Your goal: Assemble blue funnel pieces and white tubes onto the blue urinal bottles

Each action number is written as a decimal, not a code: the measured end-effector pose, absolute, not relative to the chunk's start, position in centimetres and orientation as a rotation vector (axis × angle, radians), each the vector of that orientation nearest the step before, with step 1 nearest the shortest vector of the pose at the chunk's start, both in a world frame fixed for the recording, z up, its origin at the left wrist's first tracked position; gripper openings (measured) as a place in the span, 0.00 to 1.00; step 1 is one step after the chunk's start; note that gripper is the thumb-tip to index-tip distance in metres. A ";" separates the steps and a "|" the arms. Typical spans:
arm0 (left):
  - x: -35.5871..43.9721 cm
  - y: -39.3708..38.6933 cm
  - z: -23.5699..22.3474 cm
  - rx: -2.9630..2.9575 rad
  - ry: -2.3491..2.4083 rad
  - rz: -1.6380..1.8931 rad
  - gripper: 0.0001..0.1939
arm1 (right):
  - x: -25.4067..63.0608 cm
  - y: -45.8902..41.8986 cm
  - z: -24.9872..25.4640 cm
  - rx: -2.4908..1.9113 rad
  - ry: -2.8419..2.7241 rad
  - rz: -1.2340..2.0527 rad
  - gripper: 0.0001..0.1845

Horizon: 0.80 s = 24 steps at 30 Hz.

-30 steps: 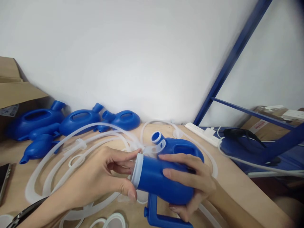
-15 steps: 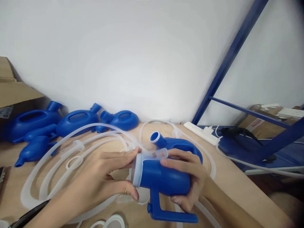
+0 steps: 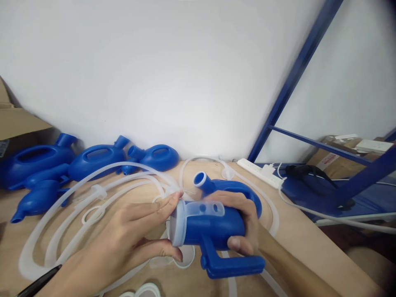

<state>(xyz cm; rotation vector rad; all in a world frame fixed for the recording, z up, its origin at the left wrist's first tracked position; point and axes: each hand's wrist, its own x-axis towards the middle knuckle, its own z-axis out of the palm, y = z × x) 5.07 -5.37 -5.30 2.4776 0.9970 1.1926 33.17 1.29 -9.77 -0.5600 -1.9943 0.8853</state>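
A blue plastic bottle with a handle lies sideways between my hands above the table. My right hand wraps round its closed end from the far side. Over its mouth sits a translucent white cap, whose strap with holes runs along the bottle's upper side. My left hand grips the cap's rim, fingers on top and thumb below. Beneath my left thumb, a white cup-like lid rests on the table. A larger blue bottle with an open spout lies just behind my right hand.
Translucent hoses loop across the table's left side. Several blue bottles line the wall beside a cardboard box. White lids lie at the front edge. A power strip and blue metal frame stand at right.
The bottle has turned about its length, bringing its handle upward and its strap toward me; the strap lies closer to the body. My right fingers have shifted on it. The view moved slightly.
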 end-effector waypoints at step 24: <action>7.6 -4.5 -5.7 3.032 0.734 1.513 0.10 | 29.2 0.0 -12.3 -0.799 -1.211 2.072 0.40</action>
